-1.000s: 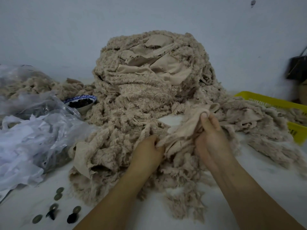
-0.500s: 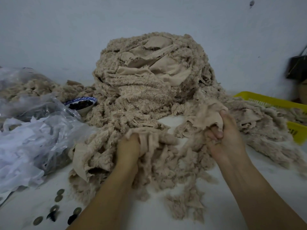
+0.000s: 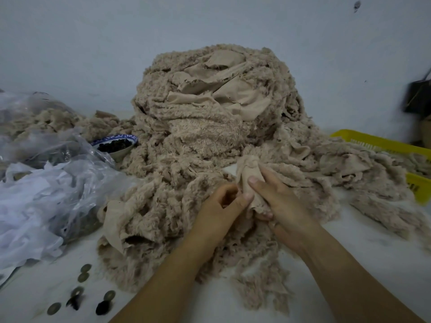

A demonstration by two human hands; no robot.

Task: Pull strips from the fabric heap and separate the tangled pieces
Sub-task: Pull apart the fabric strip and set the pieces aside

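Head view, left to right, all placed against the fabric heap [image 3: 210, 127], a tall mound of beige fleecy strips on the white table [image 3: 373, 264]. Left of the heap lie crumpled clear plastic bags [image 3: 46, 183], with round coins [image 3: 84, 273] on the table near its front left foot. A blue-rimmed bowl [image 3: 116, 145] of dark pieces touches the heap's left flank. At the heap's front the left hand [image 3: 219, 208] has its fingers curled and its thumb pressed to a smooth-backed strip [image 3: 248, 173], pinching its lower end. The right hand [image 3: 282, 201], just beside it, grips the same strip, thumb on top and fingers wrapped underneath. Right of the heap, a yellow basket [image 3: 384, 142] sits under spilled fabric.
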